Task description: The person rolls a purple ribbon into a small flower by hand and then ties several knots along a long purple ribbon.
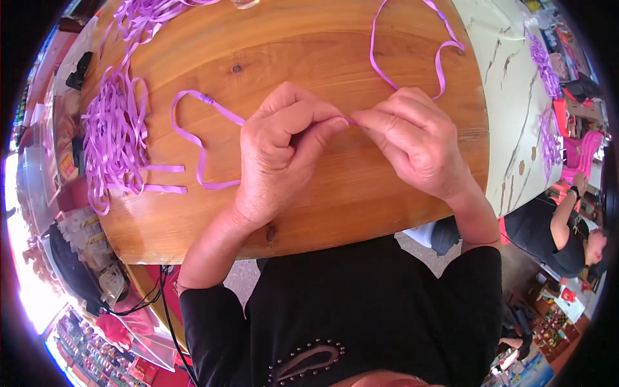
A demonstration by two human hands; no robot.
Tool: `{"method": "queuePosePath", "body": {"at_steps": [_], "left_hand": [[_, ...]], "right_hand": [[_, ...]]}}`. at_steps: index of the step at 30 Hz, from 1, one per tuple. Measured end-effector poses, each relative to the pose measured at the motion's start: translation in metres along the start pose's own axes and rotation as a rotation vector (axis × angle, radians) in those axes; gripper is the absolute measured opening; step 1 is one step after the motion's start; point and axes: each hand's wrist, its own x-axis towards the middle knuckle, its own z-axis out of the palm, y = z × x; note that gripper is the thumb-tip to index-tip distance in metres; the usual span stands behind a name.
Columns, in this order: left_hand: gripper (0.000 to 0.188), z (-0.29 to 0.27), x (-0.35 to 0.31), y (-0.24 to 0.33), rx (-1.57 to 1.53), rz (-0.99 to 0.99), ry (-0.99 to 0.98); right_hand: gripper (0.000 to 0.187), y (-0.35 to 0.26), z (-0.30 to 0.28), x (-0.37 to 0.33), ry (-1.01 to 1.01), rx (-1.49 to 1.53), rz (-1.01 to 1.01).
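A narrow purple ribbon [191, 137] runs through both of my hands above the wooden table [309, 58]. My left hand [284, 138] pinches it between thumb and forefinger, and one loop with a small knot lies on the wood beside that hand. Close by, fingertips almost meeting the left ones, my right hand [416, 138] pinches the same short stretch. Beyond the right hand another ribbon loop [372, 48] curves toward the far edge. Fingers hide most of the pinched stretch.
A heap of purple ribbons [115, 135] lies at the table's left, with another bundle [145, 19] at the far left. On the right stands a white marble-patterned table [516, 116] with more ribbons [548, 138]. A person [554, 232] in black is at the right.
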Motion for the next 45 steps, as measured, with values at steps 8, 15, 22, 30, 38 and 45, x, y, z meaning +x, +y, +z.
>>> {"method": "queuePosePath", "body": {"at_steps": [8, 15, 22, 30, 38, 45], "left_hand": [[0.006, -0.001, 0.000, -0.008, 0.028, -0.111, 0.033], [0.009, 0.012, -0.003, -0.011, -0.552, -0.239, 0.043], [0.013, 0.017, -0.017, -0.017, -0.449, -0.103, 0.074], [0.013, 0.026, -0.017, -0.013, -0.449, -0.090, 0.184], [0.011, 0.026, -0.018, -0.017, -0.379, -0.153, 0.159], [0.005, 0.023, -0.018, -0.015, -0.678, -0.250, 0.105]], "right_hand": [[0.015, 0.001, -0.003, 0.007, -0.087, 0.299, 0.215], [0.017, 0.005, 0.010, -0.007, -0.131, 1.491, 0.704], [0.027, -0.002, 0.015, 0.000, 0.022, 1.361, 0.575], [0.029, -0.006, 0.012, 0.003, 0.019, 0.302, 0.156], [0.028, -0.011, 0.017, 0.001, 0.075, 0.117, 0.110], [0.022, -0.011, 0.012, 0.003, -0.008, 0.589, 0.402]]}}
